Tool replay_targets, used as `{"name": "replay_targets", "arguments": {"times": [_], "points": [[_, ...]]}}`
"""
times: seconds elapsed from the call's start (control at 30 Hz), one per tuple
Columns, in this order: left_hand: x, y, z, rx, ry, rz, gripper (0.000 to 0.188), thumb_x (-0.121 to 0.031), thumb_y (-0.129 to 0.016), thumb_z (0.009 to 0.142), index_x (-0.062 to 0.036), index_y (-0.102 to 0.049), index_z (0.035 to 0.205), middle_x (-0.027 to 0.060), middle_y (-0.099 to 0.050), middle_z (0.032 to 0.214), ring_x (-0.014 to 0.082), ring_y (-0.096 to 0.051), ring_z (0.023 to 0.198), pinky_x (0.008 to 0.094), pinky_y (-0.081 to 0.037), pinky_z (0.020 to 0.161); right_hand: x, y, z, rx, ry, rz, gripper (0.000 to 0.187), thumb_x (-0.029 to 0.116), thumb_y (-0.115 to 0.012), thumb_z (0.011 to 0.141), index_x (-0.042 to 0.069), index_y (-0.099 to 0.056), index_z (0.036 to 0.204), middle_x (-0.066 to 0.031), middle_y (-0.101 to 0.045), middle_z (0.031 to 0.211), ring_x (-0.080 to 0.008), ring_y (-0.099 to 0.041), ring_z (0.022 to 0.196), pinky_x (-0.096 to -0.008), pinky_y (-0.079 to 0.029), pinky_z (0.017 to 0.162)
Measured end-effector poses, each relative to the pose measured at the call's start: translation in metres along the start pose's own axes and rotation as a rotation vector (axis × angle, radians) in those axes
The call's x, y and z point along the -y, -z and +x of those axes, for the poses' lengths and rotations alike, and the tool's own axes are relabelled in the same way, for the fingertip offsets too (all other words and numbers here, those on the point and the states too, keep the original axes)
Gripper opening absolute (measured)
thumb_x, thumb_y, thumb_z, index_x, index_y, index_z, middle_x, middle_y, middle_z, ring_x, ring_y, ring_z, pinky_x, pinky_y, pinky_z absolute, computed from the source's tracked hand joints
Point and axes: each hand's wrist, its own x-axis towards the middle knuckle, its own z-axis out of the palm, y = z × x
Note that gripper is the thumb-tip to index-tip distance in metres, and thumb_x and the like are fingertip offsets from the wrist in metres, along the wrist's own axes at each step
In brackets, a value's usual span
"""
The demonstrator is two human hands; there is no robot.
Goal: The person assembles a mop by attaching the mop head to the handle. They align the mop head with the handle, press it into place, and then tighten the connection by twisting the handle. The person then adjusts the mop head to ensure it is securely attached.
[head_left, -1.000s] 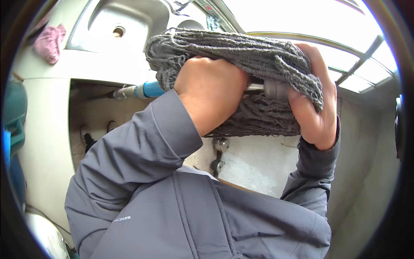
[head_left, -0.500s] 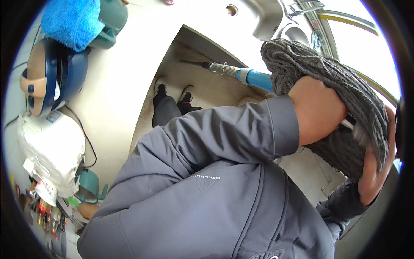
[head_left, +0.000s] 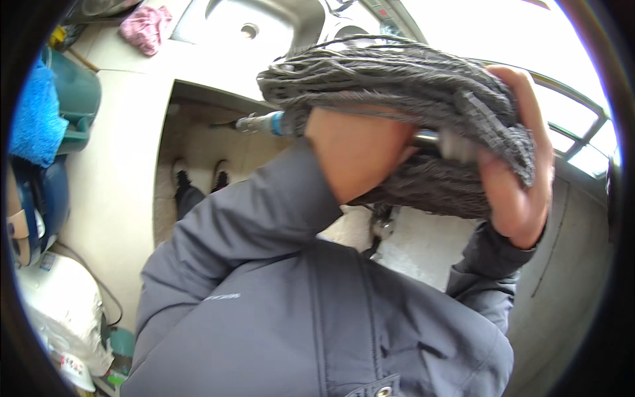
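A mop with dark grey string strands (head_left: 390,76) is held up in front of me, its head toward the right. My left hand (head_left: 360,145) is closed around the mop just behind the strands, its fingers partly hidden by them. At the far end, my right hand (head_left: 522,165) clasps the mop head, thumb on the near side and fingers over the strands. Between the hands a shiny metal pole (head_left: 426,137) and a blurred pale fitting show among the strands. The blue and silver handle (head_left: 268,124) sticks out to the left, over the floor.
A steel sink (head_left: 254,26) is set in the counter ahead, beside a pink cloth (head_left: 147,30). On the left counter stand a green container (head_left: 76,96) with a blue towel (head_left: 33,116), a dark blue appliance (head_left: 49,205) and a white-covered appliance (head_left: 63,304). A window (head_left: 569,112) is at right.
The view has swung, so the counter items sit further left and more of the sink and pink cloth shows. The mop and both hands appear further left, the mop lying more level. Both hands keep hold.
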Motion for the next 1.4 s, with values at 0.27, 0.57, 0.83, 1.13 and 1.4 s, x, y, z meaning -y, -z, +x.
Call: {"name": "replay_targets", "arguments": {"times": [0.27,0.57,0.83,1.13,1.4], "points": [[0.000,0.001,-0.006,-0.047,0.031,-0.016,0.028,-0.023,-0.075,0.080,-0.0084,-0.071,0.103,0.0112,-0.068,0.098,0.0328,-0.067,0.095,0.0448,-0.053,0.081,0.020,-0.005,0.001,-0.033,-0.027,-0.113,0.062,0.018,-0.054,0.067,-0.001,-0.055,0.126,-0.0127,-0.066,0.103,-0.0197,-0.060,0.097,-0.0304,-0.047,0.092],[-0.002,-0.017,0.000,0.028,0.025,-0.065,0.030,-0.024,-0.076,0.081,-0.0088,-0.071,0.106,0.0117,-0.070,0.100,0.0333,-0.068,0.097,0.0452,-0.054,0.083,-0.008,0.000,-0.004,-0.073,0.099,-0.116,0.050,0.008,-0.059,0.074,0.001,-0.053,0.123,-0.0168,-0.066,0.095,-0.0301,-0.065,0.084,-0.0341,-0.052,0.084],[-0.009,-0.040,0.006,-0.015,0.064,0.013,0.017,-0.021,-0.075,0.079,-0.0080,-0.075,0.091,0.0133,-0.072,0.088,0.0320,-0.072,0.080,0.0412,-0.057,0.067,-0.018,-0.003,-0.011,-0.107,-0.084,-0.048,0.035,0.013,-0.058,0.088,0.001,-0.056,0.120,-0.0161,-0.066,0.095,-0.0284,-0.064,0.084,-0.0361,-0.050,0.081],[-0.003,-0.053,0.007,-0.067,0.024,-0.020,0.015,-0.012,-0.061,0.084,-0.0078,-0.075,0.090,0.0138,-0.072,0.088,0.0329,-0.072,0.081,0.0424,-0.057,0.070,-0.019,-0.005,-0.009,-0.077,-0.122,-0.079,0.037,0.012,-0.057,0.087,0.000,-0.055,0.122,-0.0145,-0.067,0.092,-0.0253,-0.066,0.081,-0.0342,-0.052,0.080],[0.001,-0.063,0.014,0.047,0.048,-0.076,0.021,-0.013,-0.058,0.089,-0.0098,-0.073,0.102,0.0145,-0.072,0.096,0.0336,-0.072,0.087,0.0424,-0.057,0.076,-0.032,-0.004,-0.003,-0.033,-0.019,-0.213,0.042,0.006,-0.058,0.080,-0.001,-0.053,0.121,-0.0169,-0.068,0.093,-0.0286,-0.067,0.081,-0.0338,-0.053,0.081]]}}
